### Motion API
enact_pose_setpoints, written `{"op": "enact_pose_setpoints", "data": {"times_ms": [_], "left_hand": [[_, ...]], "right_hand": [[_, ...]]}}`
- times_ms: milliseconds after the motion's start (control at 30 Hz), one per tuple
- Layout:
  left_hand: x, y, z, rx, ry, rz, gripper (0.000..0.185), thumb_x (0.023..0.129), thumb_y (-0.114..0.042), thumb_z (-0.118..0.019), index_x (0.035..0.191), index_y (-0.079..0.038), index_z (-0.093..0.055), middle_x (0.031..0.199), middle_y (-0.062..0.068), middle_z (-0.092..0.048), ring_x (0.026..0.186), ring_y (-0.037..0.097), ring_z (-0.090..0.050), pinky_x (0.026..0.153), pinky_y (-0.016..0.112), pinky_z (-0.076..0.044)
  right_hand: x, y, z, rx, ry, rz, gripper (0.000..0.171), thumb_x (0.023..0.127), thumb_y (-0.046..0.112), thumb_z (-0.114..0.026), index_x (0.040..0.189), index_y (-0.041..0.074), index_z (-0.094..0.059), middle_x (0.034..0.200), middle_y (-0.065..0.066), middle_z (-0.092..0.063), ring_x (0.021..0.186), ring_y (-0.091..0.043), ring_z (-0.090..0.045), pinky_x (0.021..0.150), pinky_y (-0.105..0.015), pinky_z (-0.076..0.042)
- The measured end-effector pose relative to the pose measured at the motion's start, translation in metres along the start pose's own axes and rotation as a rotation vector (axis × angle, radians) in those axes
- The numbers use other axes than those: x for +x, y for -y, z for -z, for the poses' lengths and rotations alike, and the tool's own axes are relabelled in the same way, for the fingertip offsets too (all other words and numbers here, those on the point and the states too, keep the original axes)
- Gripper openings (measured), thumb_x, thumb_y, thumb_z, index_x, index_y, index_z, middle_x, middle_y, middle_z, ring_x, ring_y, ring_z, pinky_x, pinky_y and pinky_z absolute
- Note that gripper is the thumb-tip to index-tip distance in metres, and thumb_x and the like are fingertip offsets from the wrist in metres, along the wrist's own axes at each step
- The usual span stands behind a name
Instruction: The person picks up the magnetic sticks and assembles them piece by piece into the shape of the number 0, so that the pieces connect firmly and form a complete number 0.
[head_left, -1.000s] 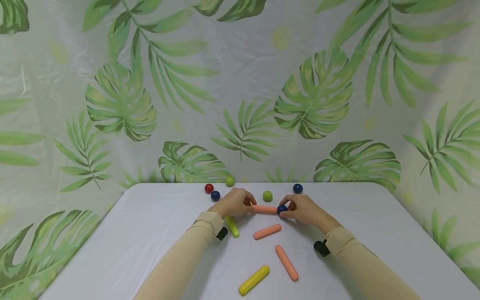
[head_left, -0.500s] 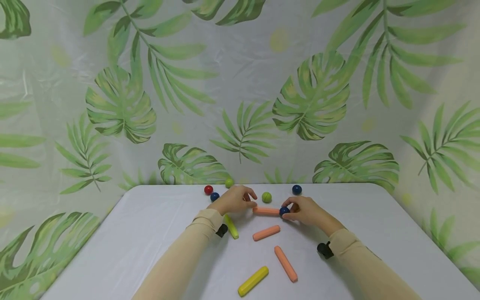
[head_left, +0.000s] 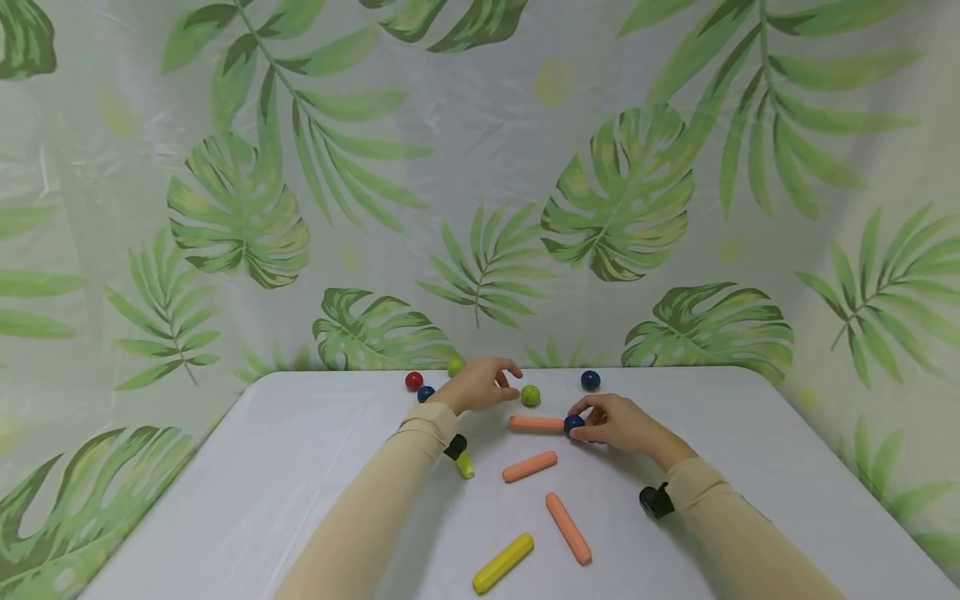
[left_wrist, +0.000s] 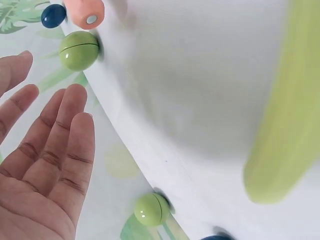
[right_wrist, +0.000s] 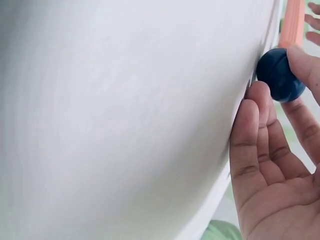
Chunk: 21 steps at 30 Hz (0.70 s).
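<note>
My right hand (head_left: 618, 423) pinches a dark blue ball (right_wrist: 281, 75) between thumb and fingers. The ball sits at the right end of an orange stick (head_left: 537, 425) lying on the table; the stick's other end shows a small round metal-like disc in the left wrist view. My left hand (head_left: 480, 385) holds nothing, its fingers spread and loosely bent. It hovers just left of a green ball (head_left: 530, 395), apart from it in the left wrist view. Under the left wrist lies a yellow-green stick (left_wrist: 285, 125), partly hidden in the head view.
Two more orange sticks (head_left: 529, 467) (head_left: 568, 528) and a yellow stick (head_left: 503, 563) lie nearer the front. Along the back edge are a red ball (head_left: 414, 381), a blue ball (head_left: 426, 393), another green ball (head_left: 455, 367) and a blue ball (head_left: 590, 381). A leaf-print curtain (head_left: 480, 167) hangs behind.
My left hand has let go of the orange stick's left end and moved up and away toward the green ball. The right hand, still holding the blue ball, has shifted slightly right with the stick.
</note>
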<state>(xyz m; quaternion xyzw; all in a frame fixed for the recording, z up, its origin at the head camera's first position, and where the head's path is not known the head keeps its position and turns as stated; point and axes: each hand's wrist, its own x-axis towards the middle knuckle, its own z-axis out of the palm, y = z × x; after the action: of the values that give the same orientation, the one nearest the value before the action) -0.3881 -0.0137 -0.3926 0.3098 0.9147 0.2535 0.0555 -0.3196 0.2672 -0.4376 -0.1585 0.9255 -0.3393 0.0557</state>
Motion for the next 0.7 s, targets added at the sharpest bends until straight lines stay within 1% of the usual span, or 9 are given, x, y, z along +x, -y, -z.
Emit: {"op": "enact_pose_setpoints", "data": {"times_ms": [133,300,400,600,700], "left_hand": [[0.007,-0.004,-0.002,0.018,0.001,0.000,0.036,0.103,-0.022,-0.075,0.137,-0.011,-0.070,0.116,0.012,-0.078,0.110,0.028,-0.071,0.096,0.044,-0.058],[0.014,-0.007,-0.007,-0.027,0.024,0.037,0.040,0.103,-0.023,-0.075,0.140,-0.011,-0.068,0.119,0.014,-0.076,0.107,0.028,-0.071,0.093,0.043,-0.058],[0.018,-0.006,-0.010,-0.043,0.033,0.057,0.041,0.102,-0.024,-0.075,0.141,-0.012,-0.068,0.120,0.014,-0.075,0.106,0.026,-0.071,0.091,0.041,-0.058],[0.023,-0.003,-0.015,-0.065,0.033,0.079,0.044,0.101,-0.027,-0.077,0.142,-0.014,-0.068,0.122,0.014,-0.075,0.108,0.026,-0.071,0.093,0.042,-0.058],[0.025,-0.001,-0.018,-0.082,0.032,0.087,0.045,0.100,-0.028,-0.078,0.142,-0.015,-0.068,0.121,0.013,-0.075,0.106,0.025,-0.071,0.092,0.041,-0.058]], "right_hand": [[-0.001,-0.005,0.002,0.030,0.008,-0.023,0.038,0.097,0.027,-0.081,0.128,0.007,-0.071,0.093,-0.006,-0.069,0.075,-0.016,-0.060,0.066,-0.031,-0.050],[-0.002,-0.009,0.004,0.057,0.018,-0.021,0.039,0.098,0.027,-0.080,0.129,0.006,-0.071,0.093,-0.005,-0.070,0.076,-0.016,-0.062,0.067,-0.032,-0.051],[-0.002,-0.009,0.005,0.063,0.019,-0.025,0.038,0.099,0.028,-0.080,0.129,0.006,-0.071,0.093,-0.005,-0.069,0.076,-0.016,-0.062,0.067,-0.031,-0.051],[-0.002,-0.010,0.006,0.075,0.024,-0.037,0.039,0.099,0.029,-0.080,0.130,0.006,-0.071,0.093,-0.007,-0.069,0.077,-0.017,-0.062,0.068,-0.030,-0.050],[-0.002,-0.012,0.007,0.079,0.024,-0.040,0.039,0.099,0.029,-0.080,0.130,0.007,-0.071,0.093,-0.006,-0.069,0.078,-0.017,-0.062,0.068,-0.031,-0.050]]}}
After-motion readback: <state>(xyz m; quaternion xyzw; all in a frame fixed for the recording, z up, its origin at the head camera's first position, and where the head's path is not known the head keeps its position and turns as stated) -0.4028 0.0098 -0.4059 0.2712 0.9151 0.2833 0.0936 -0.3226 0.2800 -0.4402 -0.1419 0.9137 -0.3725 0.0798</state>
